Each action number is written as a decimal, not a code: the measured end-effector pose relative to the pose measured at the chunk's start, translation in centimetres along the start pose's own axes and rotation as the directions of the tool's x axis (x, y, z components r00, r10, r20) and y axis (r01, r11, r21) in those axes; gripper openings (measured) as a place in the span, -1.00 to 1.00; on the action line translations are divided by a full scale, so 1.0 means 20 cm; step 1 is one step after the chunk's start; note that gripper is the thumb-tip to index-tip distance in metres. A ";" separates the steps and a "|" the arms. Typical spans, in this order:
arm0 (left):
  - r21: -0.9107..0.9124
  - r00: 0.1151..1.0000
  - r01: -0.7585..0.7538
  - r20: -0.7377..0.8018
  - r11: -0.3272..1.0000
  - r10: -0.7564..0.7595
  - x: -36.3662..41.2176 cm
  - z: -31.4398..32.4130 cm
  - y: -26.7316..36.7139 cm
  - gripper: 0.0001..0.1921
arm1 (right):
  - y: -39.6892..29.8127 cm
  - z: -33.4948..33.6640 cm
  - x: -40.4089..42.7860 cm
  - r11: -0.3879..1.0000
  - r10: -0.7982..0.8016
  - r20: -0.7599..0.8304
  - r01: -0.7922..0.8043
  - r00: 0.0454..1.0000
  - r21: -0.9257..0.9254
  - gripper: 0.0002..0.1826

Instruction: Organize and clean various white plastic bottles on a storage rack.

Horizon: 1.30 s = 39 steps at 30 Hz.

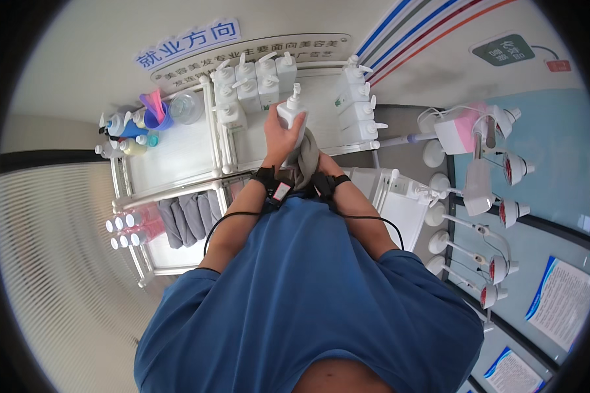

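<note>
In front of my chest, my left hand point(280, 136) grips a white pump bottle point(291, 109), thumb on one side and fingers around the other. The bottle leans slightly and its pump head points up. A grey towel point(307, 158) hangs bunched against the bottle's lower right side. My right hand point(327, 164) holds this towel; its fingers are largely hidden behind the cloth. Beyond my hands lies the white top shelf point(319, 105) of a cart. Several white pump bottles point(248, 93) are grouped on its left part, and more pump bottles point(360, 110) line its right edge.
On the left cart, a purple bowl point(158, 118) holds pink tools beside a clear bowl point(186, 107) and small bottles point(133, 140). Below are folded grey towels point(189, 218) and pink bottles point(145, 221). Heat lamps point(514, 169) on stands and a white trolley point(403, 211) stand at right.
</note>
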<state>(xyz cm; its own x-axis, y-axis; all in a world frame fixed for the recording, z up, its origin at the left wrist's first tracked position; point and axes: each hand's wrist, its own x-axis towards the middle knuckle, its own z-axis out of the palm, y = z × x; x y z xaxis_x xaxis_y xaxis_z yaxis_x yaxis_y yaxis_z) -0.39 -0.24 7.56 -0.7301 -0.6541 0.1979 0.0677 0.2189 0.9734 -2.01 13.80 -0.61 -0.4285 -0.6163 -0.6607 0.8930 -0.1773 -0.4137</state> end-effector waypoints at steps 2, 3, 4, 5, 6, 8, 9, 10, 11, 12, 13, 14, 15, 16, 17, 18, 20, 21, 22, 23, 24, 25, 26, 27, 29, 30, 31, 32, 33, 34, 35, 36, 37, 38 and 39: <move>0.019 0.998 0.062 -0.015 0.998 -0.061 0.03 -0.02 -0.06 -0.57 | -0.01 0.08 -0.04 0.998 0.055 0.015 -0.055 0.998 -0.011 -0.50; 0.019 0.998 0.059 -0.003 0.998 -0.059 0.04 -0.01 -0.06 -0.57 | -0.02 0.07 -0.04 0.999 0.048 0.012 -0.048 0.999 -0.003 -0.50; -0.035 0.996 0.083 0.016 0.996 -0.082 0.05 -0.01 -0.06 -0.58 | -0.03 0.07 -0.04 0.995 -0.035 0.000 0.035 0.999 -0.090 -0.50; -0.088 0.994 0.108 0.036 0.990 -0.105 0.07 0.00 -0.06 -0.60 | -0.04 0.06 -0.03 0.977 -0.118 -0.006 0.115 0.993 -0.179 -0.50; -0.086 0.994 0.108 0.038 0.990 -0.106 0.07 -0.01 -0.08 -0.60 | -0.04 0.07 -0.04 0.978 -0.118 -0.006 0.115 0.993 -0.175 -0.50; -0.194 0.928 0.316 0.266 0.929 -0.260 0.08 -0.02 -0.13 -0.55 | -0.04 0.10 -0.06 0.903 -0.374 0.034 0.372 0.927 -0.216 -0.45; -0.228 0.868 0.421 0.382 0.878 -0.317 0.07 -0.01 -0.15 -0.52 | -0.07 0.12 -0.07 0.903 -0.374 0.033 0.372 0.927 -0.212 -0.45; -0.225 0.869 0.419 0.379 0.880 -0.318 0.06 -0.01 -0.19 -0.52 | -0.12 0.16 -0.07 0.964 -0.258 0.005 0.258 0.966 -0.062 -0.43; -0.126 0.919 0.265 0.334 0.956 -0.210 0.04 -0.01 -0.22 -0.46 | -0.16 0.20 -0.08 0.987 -0.134 -0.003 0.134 0.991 0.091 -0.39; -0.019 0.946 0.104 0.310 0.994 -0.093 0.03 0.00 -0.21 -0.40 | -0.20 0.26 -0.12 0.990 -0.131 -0.118 0.136 0.984 0.036 -0.37; -0.017 0.945 0.104 0.314 0.994 -0.093 0.04 0.00 -0.20 -0.40 | -0.19 0.24 -0.11 0.990 -0.132 -0.119 0.138 0.984 0.042 -0.37; 0.049 0.918 0.108 0.378 0.993 -0.119 0.05 -0.01 -0.19 -0.36 | -0.18 0.21 -0.08 0.987 -0.121 -0.087 0.129 0.989 0.091 -0.39; 0.115 0.890 0.108 0.432 0.987 -0.148 0.05 -0.01 -0.17 -0.33 | -0.17 0.21 -0.07 0.984 -0.108 -0.051 0.114 0.993 0.138 -0.40; 0.119 0.890 0.109 0.431 0.987 -0.150 0.05 -0.02 -0.16 -0.33 | -0.16 0.22 -0.07 0.984 -0.105 -0.049 0.111 0.993 0.140 -0.40; 0.136 0.878 0.120 0.449 0.983 -0.169 0.05 -0.01 -0.15 -0.33 | -0.16 0.22 -0.08 0.974 -0.194 -0.049 0.198 0.980 0.110 -0.41; 0.152 0.867 0.130 0.462 0.980 -0.186 0.06 0.00 -0.15 -0.33 | -0.16 0.23 -0.08 0.956 -0.281 -0.042 0.284 0.959 0.077 -0.41; 0.125 0.855 0.133 0.488 0.983 -0.177 0.05 0.01 -0.16 -0.34 | -0.17 0.20 -0.06 0.948 -0.314 -0.001 0.314 0.949 0.056 -0.42; 0.096 0.837 0.135 0.522 0.986 -0.165 0.05 0.02 -0.17 -0.35 | -0.18 0.17 -0.06 0.935 -0.353 0.032 0.351 0.935 0.040 -0.43; 0.090 0.851 0.118 0.505 0.989 -0.148 0.05 0.04 -0.17 -0.36 | -0.18 0.12 -0.02 0.933 -0.358 0.031 0.356 0.933 0.043 -0.43; 0.090 0.848 0.114 0.510 0.989 -0.144 0.04 0.06 -0.16 -0.36 | -0.19 0.07 0.01 0.952 -0.284 -0.010 0.283 0.959 0.116 -0.44; 0.192 0.877 0.050 0.461 0.980 -0.135 0.03 0.06 -0.18 -0.38 | -0.19 0.08 0.02 0.961 -0.195 -0.042 0.200 0.980 0.190 -0.44; 0.295 0.903 -0.010 0.413 0.956 -0.118 0.01 0.06 -0.19 -0.41 | -0.18 0.08 0.01 0.961 -0.193 -0.041 0.197 0.980 0.193 -0.44; 0.298 0.903 -0.008 0.413 0.954 -0.121 -0.01 0.06 -0.20 -0.41 | -0.18 0.08 0.01 0.969 -0.219 -0.040 0.222 0.975 0.109 -0.44; 0.266 0.932 0.006 0.347 0.964 -0.101 -0.02 0.06 -0.20 -0.43 | -0.19 0.10 -0.01 0.968 -0.248 -0.038 0.249 0.968 0.026 -0.43; 0.237 0.956 0.016 0.281 0.971 -0.084 -0.04 0.07 -0.21 -0.46 | -0.22 0.15 -0.02 0.972 -0.233 -0.031 0.232 0.972 -0.031 -0.42; 0.282 0.961 0.061 0.244 0.957 -0.133 -0.05 0.09 -0.16 -0.49 | -0.23 0.15 -0.02 0.971 -0.227 -0.035 0.223 0.973 -0.089 -0.41; 0.321 0.961 0.097 0.215 0.942 -0.172 -0.04 0.12 -0.10 -0.51 | -0.24 0.09 0.02 0.968 -0.245 -0.048 0.241 0.968 -0.075 -0.41; 0.317 0.956 0.082 0.243 0.945 -0.164 -0.03 0.15 -0.03 -0.51 | -0.25 0.01 0.08 0.966 -0.255 -0.036 0.252 0.966 -0.062 -0.40; 0.239 0.937 0.180 0.255 0.954 -0.240 -0.02 0.16 0.03 -0.51 | -0.25 -0.03 0.12 0.965 -0.258 -0.018 0.257 0.966 -0.052 -0.39; 0.164 0.911 0.289 0.256 0.943 -0.323 -0.02 0.15 0.04 -0.52 | -0.26 0.02 0.08 0.966 -0.255 -0.018 0.254 0.967 -0.048 -0.39; 0.169 0.909 0.289 0.259 0.942 -0.326 -0.02 0.15 0.03 -0.52 | -0.27 0.06 0.03 0.971 -0.233 0.003 0.232 0.973 -0.062 -0.41; 0.116 0.957 0.215 0.172 0.970 -0.233 -0.02 0.16 0.02 -0.53 | -0.27 0.11 -0.03 0.973 -0.216 0.019 0.217 0.976 -0.073 -0.42; 0.068 0.987 0.133 0.081 0.989 -0.138 -0.03 0.17 0.02 -0.54 | -0.24 0.10 -0.04 0.973 -0.223 0.011 0.224 0.975 -0.062 -0.42; 0.098 0.997 0.078 0.018 0.992 -0.080 0.01 0.17 -0.01 -0.52 | -0.21 0.08 -0.05 0.966 -0.230 0.003 0.229 0.973 -0.123 -0.45; 0.071 0.999 0.043 0.014 0.997 -0.044 0.04 0.17 -0.03 -0.52 | -0.18 0.07 -0.07 0.955 -0.239 -0.006 0.234 0.971 -0.184 -0.48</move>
<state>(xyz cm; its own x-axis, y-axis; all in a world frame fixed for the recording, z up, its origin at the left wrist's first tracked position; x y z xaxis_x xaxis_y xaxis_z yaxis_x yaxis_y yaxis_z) -3.32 1.58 6.64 -0.7418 -0.6529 0.1535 -0.0119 0.2417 0.9703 -4.48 14.18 2.70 -0.6307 -0.5511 -0.5464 0.7266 -0.1722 -0.6651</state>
